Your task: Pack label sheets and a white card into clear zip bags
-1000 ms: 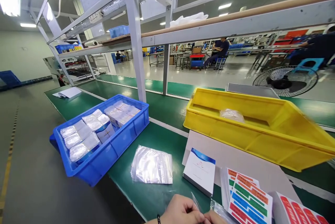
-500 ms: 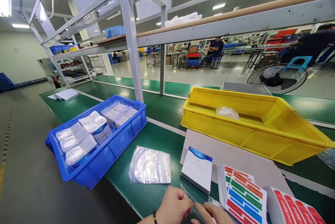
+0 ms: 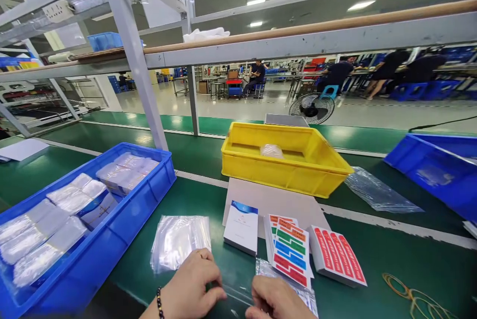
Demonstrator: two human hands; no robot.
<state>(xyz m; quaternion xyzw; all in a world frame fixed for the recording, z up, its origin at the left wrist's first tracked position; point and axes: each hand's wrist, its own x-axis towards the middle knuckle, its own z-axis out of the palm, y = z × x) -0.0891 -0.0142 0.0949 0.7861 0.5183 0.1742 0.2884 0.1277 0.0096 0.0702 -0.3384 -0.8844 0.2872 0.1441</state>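
Note:
My left hand [image 3: 197, 281] reaches to the near right corner of a stack of clear plastic bags [image 3: 179, 239]; its thumb and fingers are apart. My right hand [image 3: 278, 298] is closed on the edge of a clear plastic bag [image 3: 237, 295], which stretches toward my left thumb. Under and beside the right hand lies more clear plastic packaging [image 3: 306, 295]. Just beyond the hands stands a stack of white and blue printed booklets [image 3: 241, 224]. To its right are sheets of coloured labels [image 3: 291, 249] and a stack of red-and-white label sheets [image 3: 337, 255].
A blue bin [image 3: 122, 224] with bagged packs sits at left. Behind the booklets is a yellow bin [image 3: 276, 177] on grey-white cardboard [image 3: 268, 190]. At right are rubber bands [image 3: 413, 294], a plastic bag [image 3: 383, 192] and another blue bin [image 3: 428, 160]. A shelf rail [image 3: 298, 43] crosses above.
The view has turned right, bringing the right-hand blue bin and rubber bands into sight. My hands have moved apart; the left has gone to the bag stack and its fingers have opened.

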